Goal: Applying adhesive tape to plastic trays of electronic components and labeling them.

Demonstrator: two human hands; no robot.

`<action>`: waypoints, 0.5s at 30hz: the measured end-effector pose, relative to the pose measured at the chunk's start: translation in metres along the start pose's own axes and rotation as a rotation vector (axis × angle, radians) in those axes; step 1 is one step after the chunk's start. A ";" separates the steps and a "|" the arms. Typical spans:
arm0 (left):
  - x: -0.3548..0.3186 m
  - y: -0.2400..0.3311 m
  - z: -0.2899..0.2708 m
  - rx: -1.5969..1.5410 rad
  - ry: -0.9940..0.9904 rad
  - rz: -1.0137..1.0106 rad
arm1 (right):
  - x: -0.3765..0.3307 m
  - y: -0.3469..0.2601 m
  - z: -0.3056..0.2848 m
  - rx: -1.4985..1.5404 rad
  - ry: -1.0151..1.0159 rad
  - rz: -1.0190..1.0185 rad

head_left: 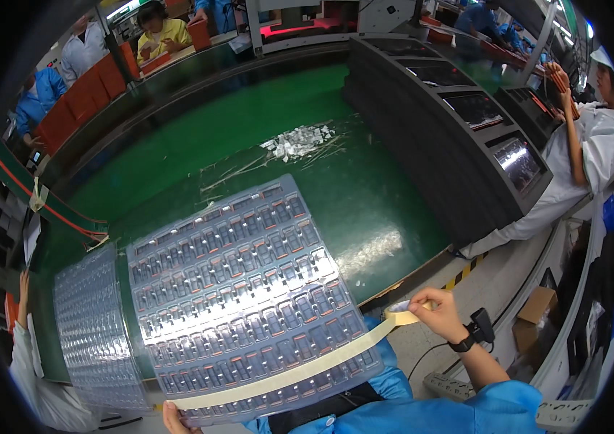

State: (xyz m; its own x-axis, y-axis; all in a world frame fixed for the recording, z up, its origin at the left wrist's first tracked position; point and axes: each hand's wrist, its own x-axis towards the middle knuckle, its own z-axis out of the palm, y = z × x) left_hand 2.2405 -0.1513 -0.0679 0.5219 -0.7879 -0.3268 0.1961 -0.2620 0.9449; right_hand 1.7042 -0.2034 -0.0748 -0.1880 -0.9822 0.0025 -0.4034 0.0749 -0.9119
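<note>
A clear plastic blister tray [231,267] with rows of small filled pockets lies on the green table in front of me. A strip of cream masking tape [285,377] stretches across its near rows. My right hand [438,315] pinches the tape roll [402,312] beyond the tray's right edge, and the strip runs from that roll. At the near left corner my left hand [175,419] grips the tray's edge by the strip's end; most of this hand is cut off by the picture's lower edge.
Another clear tray [97,329] lies to the left. Small white scraps [299,142] are heaped on the green table [401,181]. Black foam stacks [430,137] holding dark screens line the right side. A co-worker [589,137] sits beyond them; a sleeved arm [28,362] shows at left.
</note>
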 end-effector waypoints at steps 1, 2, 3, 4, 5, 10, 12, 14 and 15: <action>0.004 -0.005 -0.006 -0.010 -0.019 0.007 | 0.001 0.015 0.007 0.033 -0.019 0.035; 0.006 -0.009 -0.010 -0.020 -0.037 0.013 | 0.002 0.030 0.016 0.066 -0.039 0.069; 0.007 -0.011 -0.008 -0.022 -0.037 0.010 | 0.001 0.044 0.029 0.144 -0.084 0.102; 0.007 -0.011 -0.004 -0.049 -0.012 0.030 | 0.001 0.047 0.043 0.147 -0.087 0.101; 0.007 -0.011 -0.002 -0.077 0.012 0.050 | 0.001 0.047 0.059 0.262 -0.128 0.138; 0.003 -0.017 -0.002 -0.120 0.028 -0.003 | -0.011 0.064 0.127 0.645 -0.200 0.310; -0.001 -0.019 0.004 -0.143 0.049 0.015 | -0.020 0.048 0.145 0.766 -0.124 0.333; 0.000 -0.024 0.003 -0.206 0.079 -0.078 | -0.022 0.038 0.157 0.858 -0.107 0.365; -0.003 -0.022 0.007 -0.230 0.065 -0.088 | -0.022 0.036 0.163 0.891 -0.106 0.385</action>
State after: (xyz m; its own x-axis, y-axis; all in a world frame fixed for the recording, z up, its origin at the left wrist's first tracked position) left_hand 2.2285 -0.1472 -0.0872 0.5450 -0.7285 -0.4151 0.4234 -0.1883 0.8862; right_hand 1.8398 -0.2071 -0.1750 -0.0659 -0.9317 -0.3573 0.5013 0.2787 -0.8192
